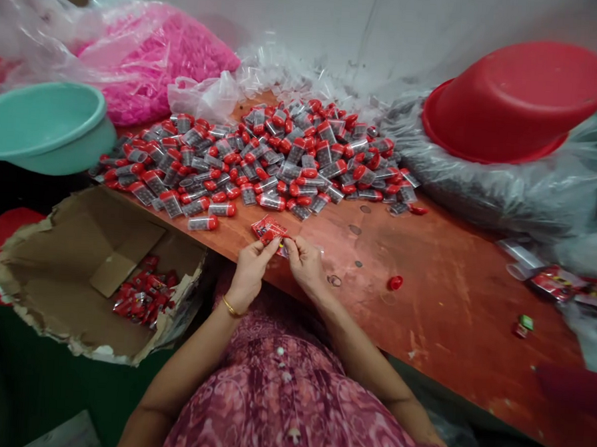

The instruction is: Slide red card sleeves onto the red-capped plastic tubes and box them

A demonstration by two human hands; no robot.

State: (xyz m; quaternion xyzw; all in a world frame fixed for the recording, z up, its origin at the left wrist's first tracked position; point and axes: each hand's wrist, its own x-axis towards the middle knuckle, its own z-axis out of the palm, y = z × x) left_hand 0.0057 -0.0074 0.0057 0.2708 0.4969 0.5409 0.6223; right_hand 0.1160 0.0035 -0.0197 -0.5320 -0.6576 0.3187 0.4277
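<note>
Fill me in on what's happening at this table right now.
A person at an orange-brown table pinches a small red packet between the left hand and right hand at the near edge. Behind it lies a big pile of red-capped clear tubes. A torn cardboard box at lower left holds more red packets. A teal basin sits far left; a red basin lies tilted on a plastic bag at right.

At the centre of the frame a red packet (267, 228) is pinched between the left hand (250, 266) and the right hand (305, 262). Just above it a heap of red-capped tubes (262, 161) is spread on the wooden table (450, 291). At lower left a cardboard box (40, 270) is seen.
</note>
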